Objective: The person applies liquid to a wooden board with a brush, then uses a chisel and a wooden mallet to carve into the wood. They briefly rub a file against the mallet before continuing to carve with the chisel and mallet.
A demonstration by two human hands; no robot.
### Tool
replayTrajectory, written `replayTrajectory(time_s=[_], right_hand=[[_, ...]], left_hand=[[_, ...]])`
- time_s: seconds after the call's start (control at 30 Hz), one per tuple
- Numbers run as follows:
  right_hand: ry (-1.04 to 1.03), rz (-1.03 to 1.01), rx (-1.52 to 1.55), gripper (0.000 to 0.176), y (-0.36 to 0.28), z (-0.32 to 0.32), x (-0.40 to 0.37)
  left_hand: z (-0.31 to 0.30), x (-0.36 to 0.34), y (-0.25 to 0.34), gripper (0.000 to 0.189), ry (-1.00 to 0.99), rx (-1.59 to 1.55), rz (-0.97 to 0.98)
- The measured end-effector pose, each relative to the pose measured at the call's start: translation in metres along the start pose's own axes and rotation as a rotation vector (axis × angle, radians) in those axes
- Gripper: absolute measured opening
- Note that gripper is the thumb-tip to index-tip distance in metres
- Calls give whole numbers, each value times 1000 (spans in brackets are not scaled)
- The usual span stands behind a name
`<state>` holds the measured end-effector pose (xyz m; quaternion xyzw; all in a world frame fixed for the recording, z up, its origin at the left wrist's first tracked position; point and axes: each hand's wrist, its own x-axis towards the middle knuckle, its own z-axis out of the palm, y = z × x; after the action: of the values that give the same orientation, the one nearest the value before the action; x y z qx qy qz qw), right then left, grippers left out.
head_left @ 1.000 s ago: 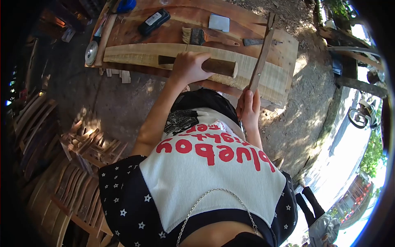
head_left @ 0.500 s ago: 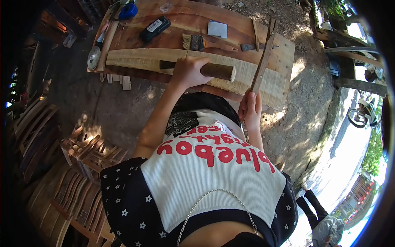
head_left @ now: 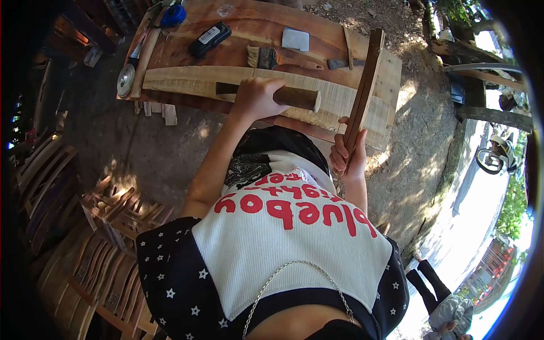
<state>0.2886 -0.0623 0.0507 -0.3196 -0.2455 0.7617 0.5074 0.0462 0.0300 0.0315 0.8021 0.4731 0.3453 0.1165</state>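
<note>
My left hand (head_left: pixel 258 99) is closed round a dark cylindrical wooden handle (head_left: pixel 300 98), whose light end points right; a dark part shows on its other side. It is over the near edge of a pale curved board (head_left: pixel 187 79) on the wooden table (head_left: pixel 243 17). In my right hand (head_left: pixel 349 150) is a long brown wooden strip (head_left: pixel 364 85), gripped at its lower end with the fingers wrapped round it. The strip slants up and away across the right end of the board.
On the table are a brush (head_left: pixel 266 58), a black case (head_left: pixel 210 39), a pale square block (head_left: pixel 296 39), a blue tape measure (head_left: pixel 173 16) and a small hammer-like tool (head_left: pixel 338 64). Curved wooden parts (head_left: pixel 107 272) stand lower left. Another person (head_left: pixel 450 311) is lower right.
My right hand has turned, its fingers now wrapped further up the strip, and the strip shows a wider face. My left hand has barely moved.
</note>
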Motion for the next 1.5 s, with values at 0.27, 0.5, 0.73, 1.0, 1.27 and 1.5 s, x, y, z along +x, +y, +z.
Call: replayTrajectory(time_s=[0.27,0.5,0.73,1.0,1.27,1.5], right_hand=[[-253,20,391,52,1,-5,1],[296,-391,-419,32,-26,4,-4],[257,-98,-1044,26,46,24,-13],[475,-193,-565,23,64,54,-9],[591,-509,-311,20,67,82,10],[359,-287,-573,21,77,75,18]], left_hand=[[4,-2,-2,30,-25,-24,-18],[3,-4,-2,24,4,-5,9],[3,-10,-15,31,-42,28,-6],[-10,-15,-33,33,-13,42,14],[-33,-20,-50,33,67,31,-29],[-56,-33,-79,35,27,129,-79]])
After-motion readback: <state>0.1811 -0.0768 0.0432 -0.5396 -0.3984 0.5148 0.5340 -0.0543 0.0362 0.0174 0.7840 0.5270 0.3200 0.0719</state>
